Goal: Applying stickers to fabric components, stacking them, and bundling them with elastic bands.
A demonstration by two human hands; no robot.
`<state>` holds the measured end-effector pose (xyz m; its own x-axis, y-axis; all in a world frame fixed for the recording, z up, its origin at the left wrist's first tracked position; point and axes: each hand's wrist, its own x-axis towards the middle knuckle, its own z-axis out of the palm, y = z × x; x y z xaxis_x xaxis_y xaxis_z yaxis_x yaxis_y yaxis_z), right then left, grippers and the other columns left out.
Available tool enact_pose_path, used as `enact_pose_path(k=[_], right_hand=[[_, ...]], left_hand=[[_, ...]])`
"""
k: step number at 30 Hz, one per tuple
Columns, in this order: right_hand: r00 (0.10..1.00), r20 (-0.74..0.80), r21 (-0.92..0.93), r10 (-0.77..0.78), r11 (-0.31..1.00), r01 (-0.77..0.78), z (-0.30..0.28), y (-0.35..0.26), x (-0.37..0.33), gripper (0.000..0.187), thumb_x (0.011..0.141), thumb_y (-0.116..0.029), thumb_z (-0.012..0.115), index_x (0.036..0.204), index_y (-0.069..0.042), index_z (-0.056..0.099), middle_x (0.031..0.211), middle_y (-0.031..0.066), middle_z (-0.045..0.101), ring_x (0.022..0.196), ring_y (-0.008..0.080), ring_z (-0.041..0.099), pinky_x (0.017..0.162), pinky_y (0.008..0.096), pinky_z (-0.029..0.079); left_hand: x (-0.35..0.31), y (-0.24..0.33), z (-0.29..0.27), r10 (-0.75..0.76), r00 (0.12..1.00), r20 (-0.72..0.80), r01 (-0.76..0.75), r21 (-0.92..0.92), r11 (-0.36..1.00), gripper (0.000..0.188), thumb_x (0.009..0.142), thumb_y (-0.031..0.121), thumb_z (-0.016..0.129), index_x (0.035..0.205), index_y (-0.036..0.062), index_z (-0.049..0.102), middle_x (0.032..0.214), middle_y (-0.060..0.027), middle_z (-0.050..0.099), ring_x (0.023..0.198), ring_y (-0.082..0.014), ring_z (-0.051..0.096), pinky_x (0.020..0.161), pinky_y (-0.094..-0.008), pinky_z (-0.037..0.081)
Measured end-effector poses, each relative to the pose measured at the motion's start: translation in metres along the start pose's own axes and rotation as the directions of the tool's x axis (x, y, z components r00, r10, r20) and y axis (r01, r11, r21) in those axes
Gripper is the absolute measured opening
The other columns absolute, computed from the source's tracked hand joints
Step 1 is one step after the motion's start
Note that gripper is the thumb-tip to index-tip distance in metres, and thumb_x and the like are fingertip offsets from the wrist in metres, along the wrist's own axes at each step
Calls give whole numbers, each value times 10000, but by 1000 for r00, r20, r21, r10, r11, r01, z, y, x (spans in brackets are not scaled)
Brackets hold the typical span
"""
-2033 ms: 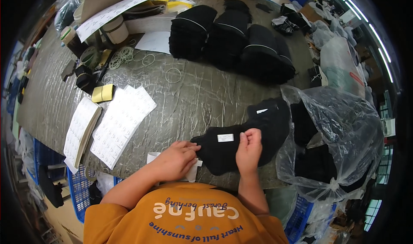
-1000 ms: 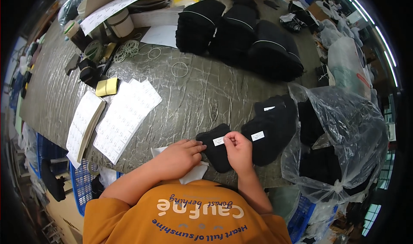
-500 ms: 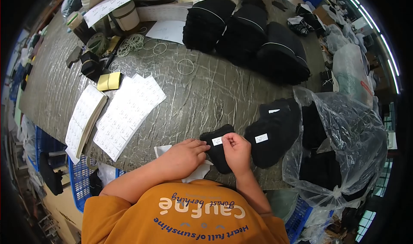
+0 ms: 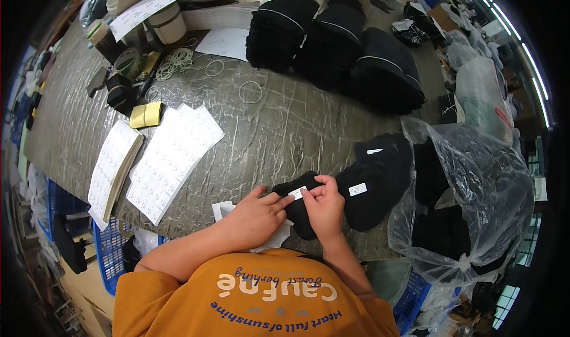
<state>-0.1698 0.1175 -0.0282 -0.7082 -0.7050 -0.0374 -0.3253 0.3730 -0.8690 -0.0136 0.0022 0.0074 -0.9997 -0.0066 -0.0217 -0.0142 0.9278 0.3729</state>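
Note:
In front of my body lies a black fabric piece (image 4: 304, 221) with a small white label (image 4: 296, 192) on its upper part. My left hand (image 4: 260, 217) reaches in from the left, its fingers stretched out and the fingertips at the label's left edge. My right hand (image 4: 323, 207) presses the label's right end with its thumb; its other fingers are bent and raised apart from the thumb. A white sheet (image 4: 276, 238) lies partly under my left hand. To the right, a pile of similar black pieces (image 4: 374, 200) carries white labels (image 4: 358, 189).
Printed label sheets (image 4: 175, 159) and a thick paper stack (image 4: 113, 171) lie left, near a yellow pad (image 4: 145, 115). Tied black bundles (image 4: 332, 37) stand at the back. A clear plastic bag (image 4: 469, 188) of black pieces sits right. Rubber bands (image 4: 250, 92) are scattered beyond.
My right fingers have opened from a pinch, and the thumb now rests on the label. My left fingertips have moved right onto the label's left edge. The view has shifted slightly.

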Motion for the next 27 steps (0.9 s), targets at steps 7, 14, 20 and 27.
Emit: enact_pose_path(k=[7, 14, 20, 27], right_hand=[[999, -26, -182, -21, 983, 16, -1, -1, 4, 290, 759, -29, 737, 972, -11, 542, 613, 64, 599, 528, 149, 573, 518, 306, 458], [999, -29, -198, -42, 980, 36, -6, 5, 6, 243, 789, -44, 684, 999, -16, 564, 784, 151, 599, 686, 326, 599, 641, 394, 499], [995, -44, -152, -86, 985, 78, -13, 2, 1, 285, 778, 1, 674, 1043, 19, 569, 961, 176, 573, 771, 301, 596, 687, 369, 503], [993, -65, -156, -95, 984, 84, -9, 8, 6, 203, 772, -10, 690, 936, 18, 573, 875, 160, 585, 734, 287, 604, 653, 362, 497]], left_hand=[[4, 3, -1, -19, 1000, 24, 19, 17, 1000, 188, 801, 151, 543, 875, 49, 682, 1336, -82, 558, 1075, -196, 551, 1062, -468, 322], [3, 3, 2, -31, 999, -14, 32, 21, 999, 178, 810, 135, 528, 856, 43, 674, 1331, -90, 561, 1055, -208, 567, 1060, -493, 324], [17, 7, 0, -2, 1000, -27, 4, 89, 996, 184, 812, 154, 539, 858, 66, 694, 1344, -84, 550, 962, -194, 581, 1039, -493, 340], [23, 0, -3, 3, 998, 61, -6, 61, 998, 206, 824, 181, 568, 926, 69, 707, 1320, -44, 569, 991, -209, 573, 1004, -461, 361]])
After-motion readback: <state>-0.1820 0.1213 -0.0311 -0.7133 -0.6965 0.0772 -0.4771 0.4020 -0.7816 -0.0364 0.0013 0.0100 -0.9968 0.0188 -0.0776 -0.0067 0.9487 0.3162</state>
